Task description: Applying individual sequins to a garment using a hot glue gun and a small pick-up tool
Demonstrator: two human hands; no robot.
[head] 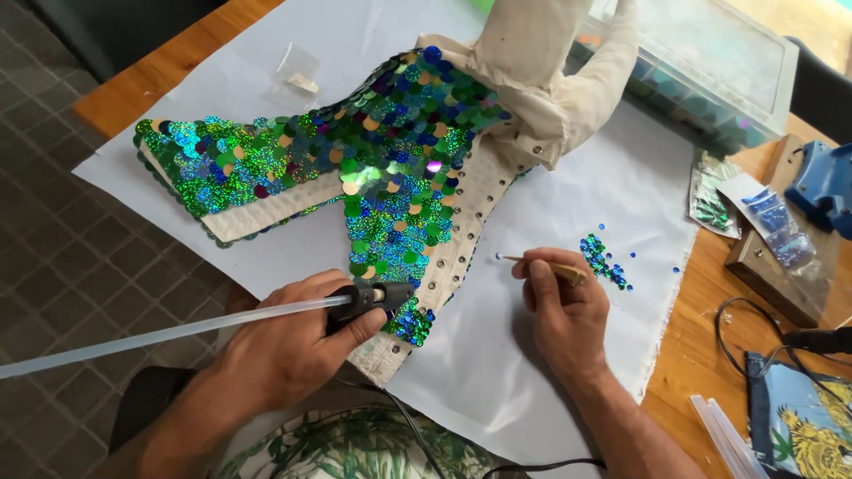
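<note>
Left hand is clamped around a black glue gun, its long clear glue stick trailing out left — nozzle right at the lower edge of the sequinned boot, which lies on its side on white cloth across the wooden surface. Right hand pinches a thin wooden stick — a blue sequin at its tip, just beside a small pile of loose sequins.

Left hand and right hand: bare, no gloves, rings or watch. Both forearms uncovered, no sleeves reaching the wrists. Garment, below the left hand: white fabric with green leaf print. Dark fabric section adjoins it on the outer side.
</note>
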